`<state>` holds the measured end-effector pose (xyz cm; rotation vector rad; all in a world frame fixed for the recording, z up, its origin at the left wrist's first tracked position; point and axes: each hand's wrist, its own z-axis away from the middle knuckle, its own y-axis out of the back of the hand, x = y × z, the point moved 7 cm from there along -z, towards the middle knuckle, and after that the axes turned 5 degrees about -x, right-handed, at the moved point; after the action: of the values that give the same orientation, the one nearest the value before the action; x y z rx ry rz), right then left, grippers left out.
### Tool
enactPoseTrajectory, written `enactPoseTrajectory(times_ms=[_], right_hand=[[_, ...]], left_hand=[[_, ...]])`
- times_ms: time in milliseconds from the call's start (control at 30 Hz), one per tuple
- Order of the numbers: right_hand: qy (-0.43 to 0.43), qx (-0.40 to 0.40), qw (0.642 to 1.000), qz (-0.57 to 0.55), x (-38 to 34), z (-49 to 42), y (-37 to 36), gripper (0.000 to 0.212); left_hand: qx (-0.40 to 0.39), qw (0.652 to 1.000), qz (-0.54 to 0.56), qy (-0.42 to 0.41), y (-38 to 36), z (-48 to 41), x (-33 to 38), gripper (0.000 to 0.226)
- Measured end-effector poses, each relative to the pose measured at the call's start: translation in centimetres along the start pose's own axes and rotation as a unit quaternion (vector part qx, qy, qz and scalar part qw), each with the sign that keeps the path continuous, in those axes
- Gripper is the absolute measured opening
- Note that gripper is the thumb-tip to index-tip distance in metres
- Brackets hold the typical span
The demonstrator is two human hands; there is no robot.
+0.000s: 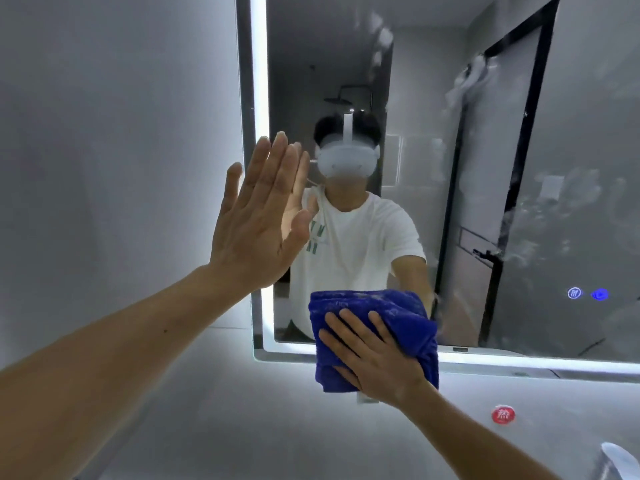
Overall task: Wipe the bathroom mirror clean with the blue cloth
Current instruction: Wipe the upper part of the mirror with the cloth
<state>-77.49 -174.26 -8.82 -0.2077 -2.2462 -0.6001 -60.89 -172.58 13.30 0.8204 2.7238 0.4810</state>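
The blue cloth [377,306] is a deep blue, fluffy towel folded into a thick pad; it sits at the lower left of the mirror [433,150], lapping over the bottom edge onto the wall [104,133] below; the right hand [374,358] lies on it with fingers spread and nearly straight, pressing it against the glass; the left hand [259,216] is wide and flat, fingers straight and close together, palm set against the mirror's left edge, holding nothing; the mirror is rectangular with a lit white strip [259,81] along its left and bottom borders; its right part carries whitish smears and streaks [474,77], while the left part looks clearer; low on the right of the glass glow 2 round touch icons, 1 with wavy lines [575,293] and 1 solid blue [600,294]; below the mirror, 1 round red sticker [503,414] bears a white character too blurred to read; in all: 1 cloth, 1 mirror, 2 hands, 2 icons, 1 sticker
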Motion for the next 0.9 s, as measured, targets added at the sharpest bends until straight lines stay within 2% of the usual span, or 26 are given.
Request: enactPoseTrajectory(times_ms=[67, 133, 200, 300, 433, 600, 667, 767, 900], right_hand=[[0.056, -0.007, 0.998, 0.012, 0.6, 1.4, -0.2, 0.053], [0.099, -0.021, 0.994, 0.030, 1.5, 2.3, -0.2, 0.065], [0.104, -0.023, 0.994, 0.024, 3.1, 2.1, 0.5, 0.064], [0.005, -0.002, 1.000, -0.013, 7.6, -1.6, 3.0, 0.051], [-0.174, 0.020, 0.983, -0.049, 12.9, -10.2, 6.8, 0.057], [-0.293, 0.042, 0.952, -0.074, 12.0, -15.1, 7.7, 0.062], [-0.284, 0.038, 0.955, -0.082, 10.2, -14.5, 7.0, 0.063], [-0.211, 0.020, 0.975, -0.072, 6.1, -12.5, 5.3, 0.060], [-0.092, -0.062, 0.994, -0.022, 0.0, -7.8, 2.2, 0.052]], left_hand=[[-0.015, 1.000, -0.016, 0.006, 0.6, 0.2, 0.0, 0.065], [-0.022, 0.999, -0.030, 0.003, 1.3, 0.1, 0.1, 0.065], [-0.024, 0.999, -0.036, -0.004, 2.0, 0.0, 0.2, 0.064], [-0.030, 0.999, -0.035, -0.005, 2.7, -0.3, 0.3, 0.063], [-0.025, 0.999, -0.036, -0.006, 3.4, -1.4, 0.0, 0.064], [-0.011, 1.000, -0.024, -0.009, 3.6, -2.0, -1.4, 0.065], [-0.014, 1.000, -0.011, -0.024, 3.1, -1.7, -1.7, 0.065], [-0.011, 0.999, 0.005, -0.033, 1.9, -1.2, -2.2, 0.066], [-0.012, 0.999, 0.024, -0.028, 0.4, -1.1, -2.8, 0.067]])
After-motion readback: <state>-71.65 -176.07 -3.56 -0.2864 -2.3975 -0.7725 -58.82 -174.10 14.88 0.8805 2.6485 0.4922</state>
